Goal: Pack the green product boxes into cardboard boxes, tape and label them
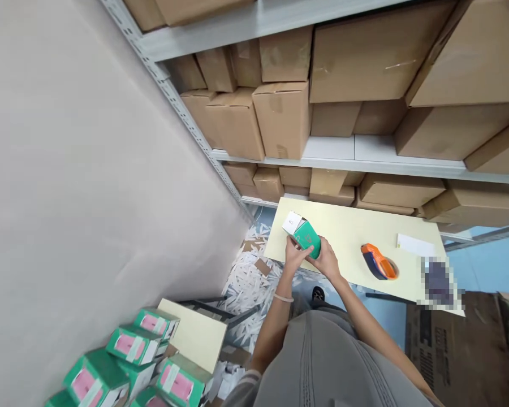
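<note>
Between my two hands is a small green and white carton (pixel 307 236), tilted over the near left part of the cream table (pixel 343 223). Its white end flap (pixel 292 221) stands out at the far left end. My left hand (pixel 296 254) grips the near left side, thumb across the green face. Fingers of my right hand (pixel 326 260) wrap the lower right end. To the right on the table lies an orange and dark blue tape dispenser (pixel 379 262), apart from both hands.
A white slip (pixel 415 245) and a blurred dark item (pixel 439 281) lie at the table's right. Shelves (pixel 331 148) of brown cartons rise behind. Green and pink boxes (pixel 131 343) are stacked at lower left. White paper strips (pixel 254 277) litter the floor. A large brown carton (pixel 462 345) stands lower right.
</note>
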The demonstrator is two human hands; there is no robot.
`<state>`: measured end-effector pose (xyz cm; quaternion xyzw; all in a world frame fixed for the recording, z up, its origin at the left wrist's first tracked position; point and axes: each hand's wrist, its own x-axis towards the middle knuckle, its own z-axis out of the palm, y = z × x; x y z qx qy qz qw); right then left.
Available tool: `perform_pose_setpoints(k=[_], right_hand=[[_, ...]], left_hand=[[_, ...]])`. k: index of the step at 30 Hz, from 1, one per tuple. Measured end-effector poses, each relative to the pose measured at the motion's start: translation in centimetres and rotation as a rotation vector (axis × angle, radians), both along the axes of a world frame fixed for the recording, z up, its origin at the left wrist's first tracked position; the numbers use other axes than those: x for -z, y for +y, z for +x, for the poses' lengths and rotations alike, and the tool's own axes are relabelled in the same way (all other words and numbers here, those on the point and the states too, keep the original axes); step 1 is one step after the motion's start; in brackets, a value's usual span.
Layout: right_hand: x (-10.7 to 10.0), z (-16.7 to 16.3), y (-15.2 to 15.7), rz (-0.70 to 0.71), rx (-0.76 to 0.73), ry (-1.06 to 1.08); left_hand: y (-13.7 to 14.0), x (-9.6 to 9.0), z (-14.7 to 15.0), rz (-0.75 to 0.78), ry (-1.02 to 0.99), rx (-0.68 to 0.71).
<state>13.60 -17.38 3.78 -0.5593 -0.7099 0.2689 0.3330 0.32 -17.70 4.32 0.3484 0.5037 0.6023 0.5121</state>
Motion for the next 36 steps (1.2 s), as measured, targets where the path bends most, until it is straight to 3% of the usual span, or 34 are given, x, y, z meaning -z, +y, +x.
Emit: perform_pose_setpoints(k=[4,9,12,15,21,31,36], right_hand=[[2.2,2.4,2.7,-0.108,-0.025,0.070],[3.6,4.6,4.8,-0.286,0.004,0.195],[3.9,5.2,5.1,-0.345,0.106,0.160],[4.2,5.3,5.1,-0.343,0.185,0.105],[4.0,5.2,5.5,-0.378,0.233,0.085],[1.6,4.6,6.9,-0.359,0.189,0.302],[0.8,3.9,7.1,-0.312,0.125,0.286]], left_hand=[[2.7,2.8,0.7,-0.035,0.131,0.086],[5.6,6.1,1.4,-0.092,0.221,0.302],[7.1,7.2,2.5,-0.123,0.216,0.386],[8.6,7.6,3.4,-0.137,0.247,0.368],[10.1,6.3,3.1,-0.132,0.377,0.395],[11.5,0.9,1.3,-0.044,0.470,0.493],[11.2,0.2,0.4,-0.079,0.391,0.444]])
